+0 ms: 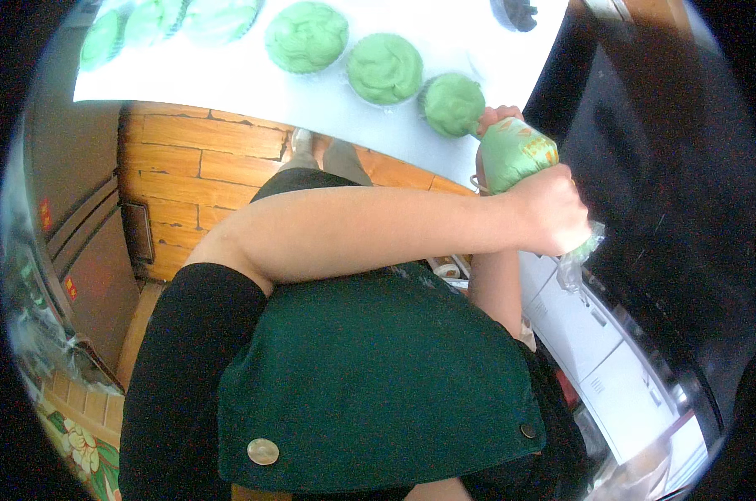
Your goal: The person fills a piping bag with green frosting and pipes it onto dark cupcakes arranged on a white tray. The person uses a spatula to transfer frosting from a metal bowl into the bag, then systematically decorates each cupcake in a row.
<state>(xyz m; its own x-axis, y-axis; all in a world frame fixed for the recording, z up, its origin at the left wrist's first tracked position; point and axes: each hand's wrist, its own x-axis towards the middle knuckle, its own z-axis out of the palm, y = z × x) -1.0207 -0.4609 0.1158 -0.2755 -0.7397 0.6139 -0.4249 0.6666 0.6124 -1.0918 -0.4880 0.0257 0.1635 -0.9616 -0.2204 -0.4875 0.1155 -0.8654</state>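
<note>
A piping bag (517,153) filled with green frosting is tilted between my two hands, with orange print on its plastic. My left hand (548,210) is wrapped around its upper end, and the twisted clear plastic sticks out past the fist. My right hand (502,114) holds the bag low down near its tip, partly hidden behind it. The tip touches the green frosting on the nearest cupcake (453,105). Beside it stand a second frosted cupcake (384,69) and a third one (306,37), both swirled with green.
More green-frosted cupcakes (221,19) line the white table (227,81) at the far left. A dark cupcake (515,14) sits near its far right corner. A black glossy surface (653,188) and white drawers (597,344) flank my right. A brown cabinet (77,188) is left.
</note>
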